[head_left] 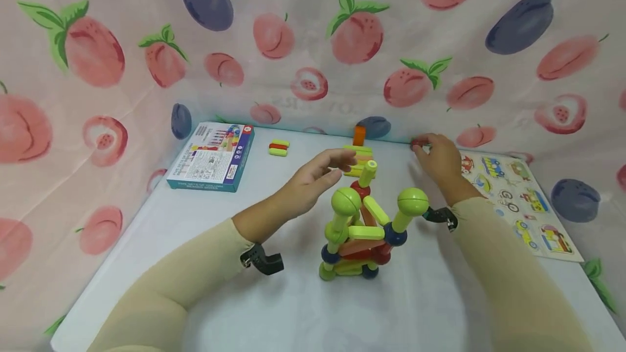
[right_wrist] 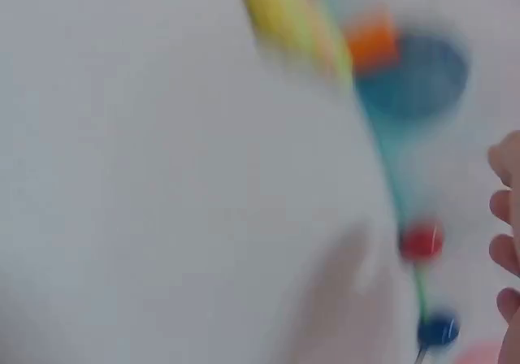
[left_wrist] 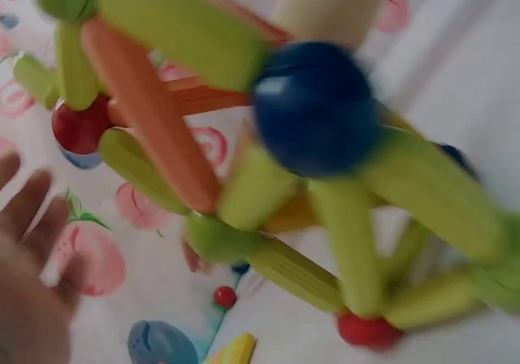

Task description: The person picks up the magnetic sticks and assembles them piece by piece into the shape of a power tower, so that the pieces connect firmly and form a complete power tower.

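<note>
A frame built of green, orange and red rods with coloured balls (head_left: 359, 232) stands on the white table. Beside its upper left, my left hand (head_left: 313, 181) hovers with fingers extended; the left wrist view shows that hand (left_wrist: 32, 250) apart from the rods. My right hand (head_left: 438, 159) reaches to the table's back edge, its fingertips close to a red ball (head_left: 417, 143). In the right wrist view a gap separates the fingers (right_wrist: 505, 210) from this red ball (right_wrist: 422, 240), and a blue ball (right_wrist: 439, 329) lies near it. That view is blurred.
Yellow-green rods (head_left: 358, 170) and an orange block (head_left: 359, 136) lie behind the frame. Short green and red rods (head_left: 279, 148) sit farther left, near a toy box (head_left: 212, 156). A picture sheet (head_left: 523, 205) lies on the right under the right forearm. Fruit-printed cloth (head_left: 313, 42) hangs behind.
</note>
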`<state>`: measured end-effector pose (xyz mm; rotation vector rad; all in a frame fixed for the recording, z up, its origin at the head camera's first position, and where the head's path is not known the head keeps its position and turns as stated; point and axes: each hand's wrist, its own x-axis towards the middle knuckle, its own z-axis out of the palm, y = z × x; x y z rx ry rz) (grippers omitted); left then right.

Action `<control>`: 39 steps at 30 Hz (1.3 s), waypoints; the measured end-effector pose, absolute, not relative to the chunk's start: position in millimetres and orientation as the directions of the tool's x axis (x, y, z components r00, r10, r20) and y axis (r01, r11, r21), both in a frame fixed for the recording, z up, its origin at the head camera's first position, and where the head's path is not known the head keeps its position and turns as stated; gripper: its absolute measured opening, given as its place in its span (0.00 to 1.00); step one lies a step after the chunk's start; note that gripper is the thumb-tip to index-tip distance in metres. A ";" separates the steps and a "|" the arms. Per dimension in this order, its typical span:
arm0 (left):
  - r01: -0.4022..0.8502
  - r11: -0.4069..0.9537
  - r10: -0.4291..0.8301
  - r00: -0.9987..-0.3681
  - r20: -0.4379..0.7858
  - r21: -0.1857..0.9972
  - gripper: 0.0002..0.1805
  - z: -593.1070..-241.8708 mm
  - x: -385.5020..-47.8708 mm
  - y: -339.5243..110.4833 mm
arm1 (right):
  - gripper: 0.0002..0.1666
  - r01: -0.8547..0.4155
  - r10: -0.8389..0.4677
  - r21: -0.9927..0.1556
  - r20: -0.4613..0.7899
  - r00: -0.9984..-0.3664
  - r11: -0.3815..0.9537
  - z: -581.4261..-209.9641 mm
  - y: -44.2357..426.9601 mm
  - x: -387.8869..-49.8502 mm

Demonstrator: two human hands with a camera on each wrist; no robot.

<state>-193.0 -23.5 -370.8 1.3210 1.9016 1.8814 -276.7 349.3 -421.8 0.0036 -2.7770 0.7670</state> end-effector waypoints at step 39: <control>0.221 -0.354 0.731 -0.540 0.417 0.909 0.23 -377.4 -209.3 8.5 | 0.17 -0.364 -0.655 -0.823 0.568 -0.499 -0.436 -302.3 232.7 -204.6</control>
